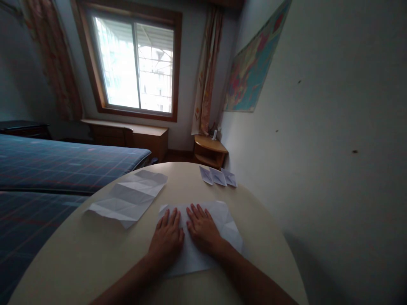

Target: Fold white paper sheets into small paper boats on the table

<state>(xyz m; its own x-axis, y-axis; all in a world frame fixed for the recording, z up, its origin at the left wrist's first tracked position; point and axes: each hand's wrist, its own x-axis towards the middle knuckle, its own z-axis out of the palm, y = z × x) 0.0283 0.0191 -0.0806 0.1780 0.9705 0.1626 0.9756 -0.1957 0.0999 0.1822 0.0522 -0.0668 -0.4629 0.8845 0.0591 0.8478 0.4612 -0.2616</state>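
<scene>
A creased sheet of white paper (199,258) lies on the round table in front of me. My left hand (168,235) rests flat on its left part, fingers stretched toward the far edge. Beside it, my right hand (203,228) presses palm down on the middle of the sheet, fingers slightly spread. Neither hand grips anything. Fold lines show on the right part of the paper, and its far left corner looks turned over. Both forearms reach in from the near side and cover some of the sheet.
Another creased sheet (127,199) lies at the table's left. Several small folded paper pieces (218,176) sit in a row near the far right edge. The round table (70,254) has a bed (63,165) on its left and a wall (333,190) on its right.
</scene>
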